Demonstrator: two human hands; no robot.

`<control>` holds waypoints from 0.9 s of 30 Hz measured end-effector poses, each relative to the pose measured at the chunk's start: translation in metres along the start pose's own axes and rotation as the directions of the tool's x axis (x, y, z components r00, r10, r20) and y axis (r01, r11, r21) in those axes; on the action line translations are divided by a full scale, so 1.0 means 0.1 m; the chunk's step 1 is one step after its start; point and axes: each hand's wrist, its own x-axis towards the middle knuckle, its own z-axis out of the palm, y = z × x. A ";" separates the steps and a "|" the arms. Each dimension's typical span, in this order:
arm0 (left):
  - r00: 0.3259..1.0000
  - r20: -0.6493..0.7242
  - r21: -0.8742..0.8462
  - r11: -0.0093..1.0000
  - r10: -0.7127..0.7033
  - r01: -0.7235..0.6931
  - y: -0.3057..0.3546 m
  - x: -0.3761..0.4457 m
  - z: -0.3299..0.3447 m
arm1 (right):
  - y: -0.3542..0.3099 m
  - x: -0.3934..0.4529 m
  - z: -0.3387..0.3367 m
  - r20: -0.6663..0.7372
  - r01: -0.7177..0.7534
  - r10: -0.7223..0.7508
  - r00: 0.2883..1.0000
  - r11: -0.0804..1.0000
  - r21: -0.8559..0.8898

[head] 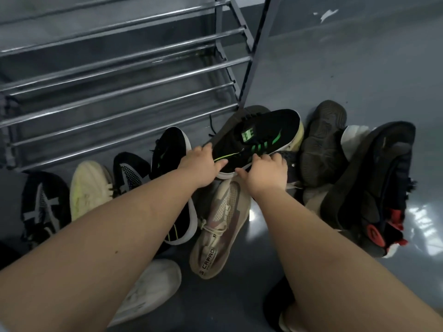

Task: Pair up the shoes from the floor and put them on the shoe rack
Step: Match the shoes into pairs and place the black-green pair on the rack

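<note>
Both hands were on the black knit sneaker with green stripes and a pale sole (257,137), which lay on top of the heap of shoes on the grey floor (359,68), just in front of the rack's near right leg. The left hand (203,161) held its heel end, fingers laid over the collar and thumb toward the sole. The right hand (266,168) pinched the side by the sole edge, fingers curled over the laces, so each grip was grasping the same shoe.

Its likely mate, another black knit sneaker with a white sole and green trim (171,149), stood on the floor by the rack's front edge and was partly covered by the left forearm. The steel-tube shoe rack (119,92) showed only bare bars.

The main risk was in the heap itself. The held sneaker rested on a dark brown rubber-soled shoe (321,140) and a beige mesh trainer with printed lettering (220,219), and a loose black lace (212,125) trailed toward the rack leg. A quick lift could snag that lace or drag the neighbours over.

Mispairing seemed possible too: several black shoes looked alike in this light, such as the black trainers with grey crossed straps (43,207) at the left end of the row.

On the rack, a shoe set across widely spaced round bars could tip between them if placed toe-first or off-centre.
</note>
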 end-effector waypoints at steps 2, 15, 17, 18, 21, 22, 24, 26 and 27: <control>0.997 0.029 -0.107 0.991 -0.075 0.078 0.04 0.05 0.01 | 0.02 0.01 0.03 -0.029 -0.001 0.002 1.000 1.000 0.014; 0.970 0.148 -0.633 0.735 -0.193 0.243 0.07 -0.03 0.03 | 0.09 -0.13 0.16 -0.027 -0.040 0.050 0.998 0.959 0.281; 0.966 0.174 -0.697 0.669 -0.190 0.258 0.09 -0.11 0.03 | 0.08 -0.19 0.15 -0.022 -0.042 0.052 0.998 0.943 0.330; 0.963 0.195 -0.736 0.621 -0.188 0.270 0.10 -0.16 0.02 | 0.07 -0.22 0.14 -0.021 -0.048 0.060 0.998 0.929 0.366; 0.957 0.245 -0.816 0.500 -0.156 0.290 0.15 -0.32 -0.02 | 0.01 -0.29 0.15 -0.014 -0.104 0.132 0.991 0.838 0.535; 0.957 0.253 -0.830 0.476 -0.144 0.292 0.15 -0.36 -0.04 | -0.03 -0.33 0.14 -0.007 -0.128 0.168 0.986 0.777 0.616; 0.955 0.258 -0.857 0.423 -0.145 0.296 0.10 -0.48 -0.09 | -0.14 -0.41 0.12 0.047 -0.178 0.232 0.971 0.581 0.794; 0.951 0.270 -0.875 0.375 -0.151 0.308 -0.04 -0.61 -0.13 | -0.26 -0.51 0.10 0.166 -0.256 0.257 0.952 0.372 0.892; 0.949 0.280 -0.878 0.362 -0.143 0.314 -0.13 -0.69 -0.15 | -0.32 -0.55 0.10 0.216 -0.285 0.253 0.943 0.276 0.918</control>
